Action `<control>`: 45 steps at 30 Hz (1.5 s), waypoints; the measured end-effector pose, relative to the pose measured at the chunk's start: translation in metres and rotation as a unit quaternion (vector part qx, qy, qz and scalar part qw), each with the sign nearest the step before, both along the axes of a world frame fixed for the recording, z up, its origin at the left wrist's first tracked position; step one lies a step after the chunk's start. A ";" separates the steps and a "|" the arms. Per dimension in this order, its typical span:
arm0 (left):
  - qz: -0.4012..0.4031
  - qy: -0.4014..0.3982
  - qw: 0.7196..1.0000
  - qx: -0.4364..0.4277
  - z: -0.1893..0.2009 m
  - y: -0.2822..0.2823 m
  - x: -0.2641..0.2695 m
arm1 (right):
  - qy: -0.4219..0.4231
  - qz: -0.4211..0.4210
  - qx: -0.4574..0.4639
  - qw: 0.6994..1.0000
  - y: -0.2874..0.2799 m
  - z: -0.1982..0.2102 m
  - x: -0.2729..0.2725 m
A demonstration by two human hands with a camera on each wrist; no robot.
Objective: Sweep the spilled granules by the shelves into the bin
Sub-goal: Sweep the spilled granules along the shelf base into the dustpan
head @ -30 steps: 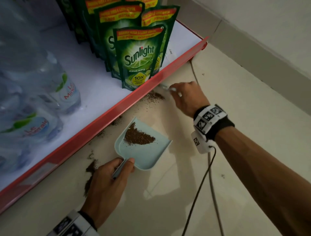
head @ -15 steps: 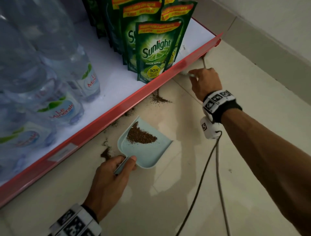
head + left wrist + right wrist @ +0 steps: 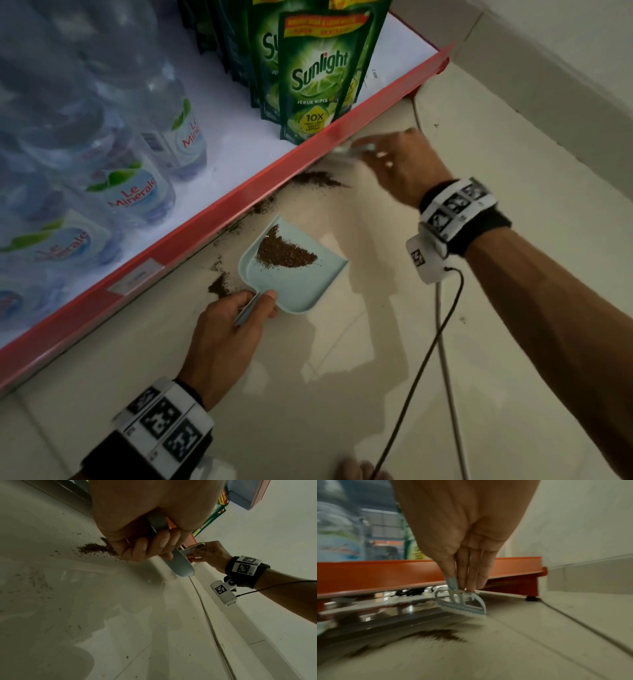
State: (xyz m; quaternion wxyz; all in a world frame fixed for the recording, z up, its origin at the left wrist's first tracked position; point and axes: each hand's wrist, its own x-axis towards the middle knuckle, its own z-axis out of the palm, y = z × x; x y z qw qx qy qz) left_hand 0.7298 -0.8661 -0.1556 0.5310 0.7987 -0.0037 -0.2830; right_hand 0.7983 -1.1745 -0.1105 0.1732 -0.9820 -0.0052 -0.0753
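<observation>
Two piles of granules matter right now: one already heaped in the pale blue dustpan (image 3: 294, 270), and a loose streak (image 3: 320, 179) on the floor tile (image 3: 342, 394) tight against the red shelf edge (image 3: 191, 222). A smaller clump (image 3: 221, 285) sits just left of the pan, beside the left hand (image 3: 224, 337), with crumbs trailing under the shelf lip.

Compared with half a second ago, the right hand (image 3: 402, 164) has come back from the far shelf corner toward the streak, and the little blue hand brush (image 3: 462, 604) is down with its bristles touching the tile just beyond the granules (the motion blur says mid-stroke). So I'd guess this pass drags that streak toward the pan mouth.

Right-hand fingers are pinched closed around the brush handle. Left-hand fingers and thumb are curled around the dustpan handle (image 3: 158, 522), pan flat on the tile.

No bin in any view, so emptying looks a way off. Sunlight pouches (image 3: 317, 78) and Le Minerale bottles (image 3: 133, 185) sit on the shelf above.
</observation>
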 end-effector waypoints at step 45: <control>-0.039 -0.019 0.999 0.003 -0.040 -0.089 0.038 | 0.043 -0.180 -0.101 0.977 -0.080 -0.050 0.061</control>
